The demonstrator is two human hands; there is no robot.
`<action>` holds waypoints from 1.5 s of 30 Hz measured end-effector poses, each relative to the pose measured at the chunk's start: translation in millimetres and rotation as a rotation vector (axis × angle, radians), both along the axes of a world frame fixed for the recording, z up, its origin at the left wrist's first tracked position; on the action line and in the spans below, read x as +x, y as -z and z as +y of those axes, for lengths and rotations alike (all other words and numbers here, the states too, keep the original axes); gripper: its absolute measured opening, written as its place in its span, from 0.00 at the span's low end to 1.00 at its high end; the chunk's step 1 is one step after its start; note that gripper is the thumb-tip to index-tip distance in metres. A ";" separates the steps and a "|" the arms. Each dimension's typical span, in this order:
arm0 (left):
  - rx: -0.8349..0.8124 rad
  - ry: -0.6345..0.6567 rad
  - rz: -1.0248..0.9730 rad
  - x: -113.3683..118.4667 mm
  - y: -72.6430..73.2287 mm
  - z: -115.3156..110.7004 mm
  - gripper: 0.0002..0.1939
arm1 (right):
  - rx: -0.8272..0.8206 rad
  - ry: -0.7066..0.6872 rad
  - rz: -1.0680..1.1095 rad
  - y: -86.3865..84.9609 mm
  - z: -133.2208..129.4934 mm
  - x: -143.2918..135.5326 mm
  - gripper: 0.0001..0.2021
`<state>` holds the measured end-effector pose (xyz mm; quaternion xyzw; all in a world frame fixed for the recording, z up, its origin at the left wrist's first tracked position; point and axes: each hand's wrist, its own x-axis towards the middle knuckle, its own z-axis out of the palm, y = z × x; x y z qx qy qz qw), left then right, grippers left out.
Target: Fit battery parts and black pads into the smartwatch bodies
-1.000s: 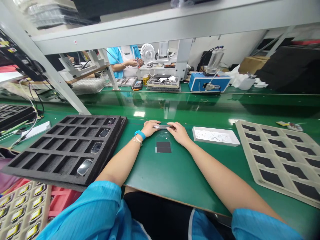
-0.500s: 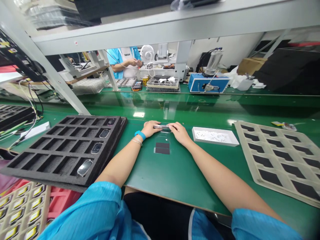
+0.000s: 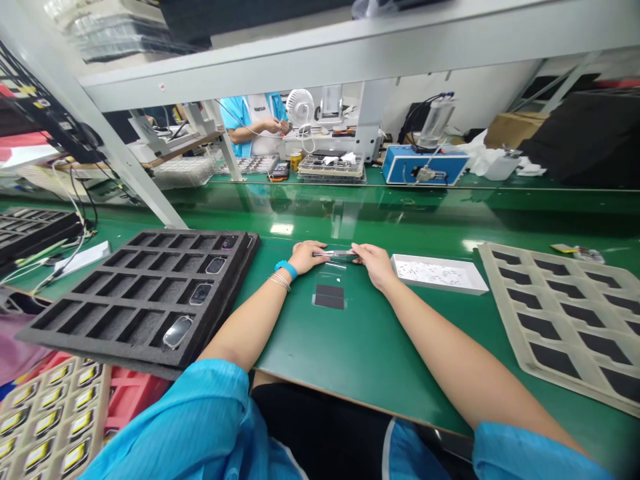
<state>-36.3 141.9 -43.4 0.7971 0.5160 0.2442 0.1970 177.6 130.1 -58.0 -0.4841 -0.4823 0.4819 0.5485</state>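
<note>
Fingers of both hands hold thin strip (image 3: 334, 253) lying left-right.

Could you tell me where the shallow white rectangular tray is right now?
The shallow white rectangular tray lies on the green bench, just right of the right hand.
</note>
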 end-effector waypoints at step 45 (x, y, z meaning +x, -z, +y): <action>0.034 -0.035 0.216 -0.9 0.7 6.5 0.50 | 0.164 -0.065 -1.428 -33.3 -156.6 46.6 0.14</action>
